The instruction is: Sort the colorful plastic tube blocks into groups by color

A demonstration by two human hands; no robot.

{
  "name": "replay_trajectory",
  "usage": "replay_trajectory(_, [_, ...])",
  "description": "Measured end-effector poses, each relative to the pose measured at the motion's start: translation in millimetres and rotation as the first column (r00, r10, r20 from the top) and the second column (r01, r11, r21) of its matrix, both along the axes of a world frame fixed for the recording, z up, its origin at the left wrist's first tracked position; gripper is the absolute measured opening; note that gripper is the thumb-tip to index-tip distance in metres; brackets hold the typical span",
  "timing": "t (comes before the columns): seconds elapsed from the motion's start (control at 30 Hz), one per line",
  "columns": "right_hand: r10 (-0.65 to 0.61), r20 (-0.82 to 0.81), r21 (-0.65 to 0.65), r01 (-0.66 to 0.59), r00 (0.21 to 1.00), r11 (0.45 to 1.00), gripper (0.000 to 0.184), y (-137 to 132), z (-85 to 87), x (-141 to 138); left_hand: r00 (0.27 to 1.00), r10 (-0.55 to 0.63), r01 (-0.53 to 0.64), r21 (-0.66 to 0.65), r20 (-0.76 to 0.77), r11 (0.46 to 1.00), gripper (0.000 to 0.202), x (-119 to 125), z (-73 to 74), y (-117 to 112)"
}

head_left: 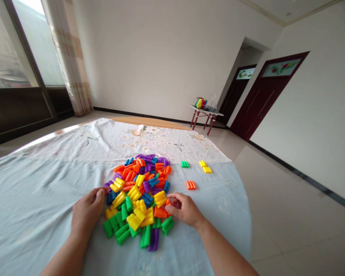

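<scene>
A heap of plastic building blocks in several colours lies on the cloth before me, each shaped like joined tubes. My left hand [89, 209] rests at the heap's left edge, fingers stretched toward a purple block [106, 185] and partly hidden; I see nothing held in it. On the right side, my right hand [185, 208] has thumb and fingers curled round a small orange block [168, 202]. Near these fingers are a yellow block [160, 199] and another orange block [160, 212]. Green blocks [115, 224] and a purple block [153, 239] lie along the near edge.
Apart from the heap, a green block [185, 164], two yellow blocks [205, 166] and an orange block [191, 185] lie to the right. A blue and floral cloth [60, 191] covers the round table. Farther off stands a small table [207, 111] with bags.
</scene>
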State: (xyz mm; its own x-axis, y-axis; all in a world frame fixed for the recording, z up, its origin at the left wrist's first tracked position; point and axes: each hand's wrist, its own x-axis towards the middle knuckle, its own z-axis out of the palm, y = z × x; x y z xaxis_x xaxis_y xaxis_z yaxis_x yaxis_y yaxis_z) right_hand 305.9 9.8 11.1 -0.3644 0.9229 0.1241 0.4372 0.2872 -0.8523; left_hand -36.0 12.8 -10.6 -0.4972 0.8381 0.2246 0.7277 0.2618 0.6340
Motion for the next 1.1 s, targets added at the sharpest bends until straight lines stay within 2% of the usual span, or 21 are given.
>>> replay_trajectory(0.23, [-0.001,0.057,0.037,-0.001,0.998,0.999,0.044,-4.5,4.9,-1.4,0.996,-0.001,0.004,-0.042,0.084,0.999,0.040,2.7,3.7,-1.2])
replay_trajectory(0.5, [-0.007,0.076,0.078,0.001,0.997,0.997,0.033,-6.3,10.7,-2.1,0.994,0.000,0.006,-0.060,0.106,0.998,0.042,4.8,8.8,-4.3])
replay_trajectory(0.63, [-0.012,0.080,0.161,-0.001,0.997,0.987,0.036,-5.8,11.9,0.6,0.994,0.007,0.001,-0.070,0.108,0.998,0.044,6.2,9.4,-4.4])
replay_trajectory(0.8, [0.052,0.133,0.247,-0.084,0.990,0.965,0.025,-8.3,19.1,8.1,0.993,-0.002,0.009,-0.059,0.115,0.998,0.044,5.7,7.6,-4.0])
replay_trajectory(0.93, [0.140,0.273,0.258,-0.212,0.952,0.942,0.031,-11.4,24.5,13.0,0.993,-0.002,0.007,-0.042,0.116,0.999,0.042,4.3,5.7,-3.7])
replay_trajectory(1.1, [0.207,0.369,0.251,-0.311,0.906,0.917,0.035,-11.5,19.0,10.4,0.993,0.007,-0.002,-0.043,0.115,0.999,0.042,5.6,6.8,-3.8])
